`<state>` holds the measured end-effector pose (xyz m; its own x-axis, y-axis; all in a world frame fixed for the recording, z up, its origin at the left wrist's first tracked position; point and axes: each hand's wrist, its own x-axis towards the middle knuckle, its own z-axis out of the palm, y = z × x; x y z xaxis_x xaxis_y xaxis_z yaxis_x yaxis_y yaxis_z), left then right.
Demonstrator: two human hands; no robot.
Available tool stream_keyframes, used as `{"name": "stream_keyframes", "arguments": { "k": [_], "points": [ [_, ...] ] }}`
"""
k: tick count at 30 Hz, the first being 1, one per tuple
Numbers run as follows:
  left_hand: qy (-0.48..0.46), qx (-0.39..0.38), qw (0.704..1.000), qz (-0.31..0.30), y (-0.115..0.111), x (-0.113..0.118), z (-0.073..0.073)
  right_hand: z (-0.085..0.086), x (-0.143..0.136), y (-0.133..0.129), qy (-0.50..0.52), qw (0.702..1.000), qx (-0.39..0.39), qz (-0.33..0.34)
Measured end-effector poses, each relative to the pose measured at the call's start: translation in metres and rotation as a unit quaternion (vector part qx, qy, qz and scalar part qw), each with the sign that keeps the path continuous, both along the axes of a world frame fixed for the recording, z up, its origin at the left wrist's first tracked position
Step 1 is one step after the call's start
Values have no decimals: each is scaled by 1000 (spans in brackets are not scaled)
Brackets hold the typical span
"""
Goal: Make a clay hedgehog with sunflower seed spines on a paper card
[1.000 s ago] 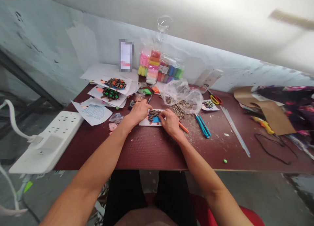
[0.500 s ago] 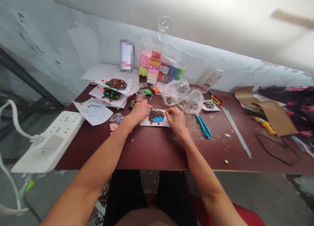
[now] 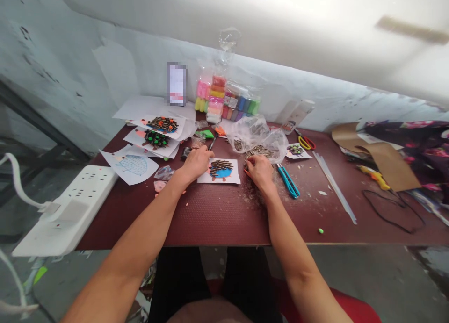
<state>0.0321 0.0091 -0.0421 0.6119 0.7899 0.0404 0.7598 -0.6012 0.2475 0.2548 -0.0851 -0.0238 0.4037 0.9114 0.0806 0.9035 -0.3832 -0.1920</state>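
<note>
My left hand (image 3: 198, 164) rests at the left edge of a white card with a hedgehog picture (image 3: 222, 172), its bent fingers steadying the card. The hedgehog has a blue body and rows of dark, striped spines that look like sunflower seed shells. To the card's right, my right hand (image 3: 260, 170) is over the table with its fingertips pinched low. A bit of orange shows by them; what they hold is hidden. Just behind that hand, a pile of similar striped shells (image 3: 259, 151) spills from a clear plastic bag (image 3: 250, 132).
Finished-looking hedgehog cards (image 3: 162, 125) and a blue drawing (image 3: 131, 164) lie left, near a white power strip (image 3: 66, 211). Coloured clay packs (image 3: 217, 98) stand behind. Rightward are a teal cutter (image 3: 288, 182), scissors (image 3: 306, 141), clear sticks (image 3: 335, 187) and a yellow glue gun (image 3: 374, 177).
My right hand has left the card's right side and moved right, to the front of the shell pile. My left hand stays at the card's left edge.
</note>
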Motion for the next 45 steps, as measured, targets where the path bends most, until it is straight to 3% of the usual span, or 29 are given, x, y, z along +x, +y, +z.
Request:
{"name": "stream_keyframes", "arguments": {
  "k": [10, 25, 29, 34, 38, 42, 45],
  "points": [
    [-4, 10, 1000, 11, 0, -1, -3, 22, -7, 19, -16, 992, -121, 18],
    [-11, -13, 1000, 10, -5, -2, 4, 19, -7, 14, -60, 989, -131, 38],
    [-23, -11, 1000, 8, -6, -3, 3, 17, -4, 12, -54, 994, -97, 16],
    [-32, -8, 999, 9, -6, -3, 1, 18, 0, 5, 82, 996, 26, 13],
    [-37, -11, 999, 13, -6, -4, -1, 14, -3, -2, 265, 955, 101, 83],
    [-47, -11, 999, 9, -5, -4, -3, 5, -11, -10, 386, 909, 101, 120],
    [-51, -10, 999, 8, -5, -5, -3, 2, -16, -14, 391, 907, 86, 130]
  ]
}}
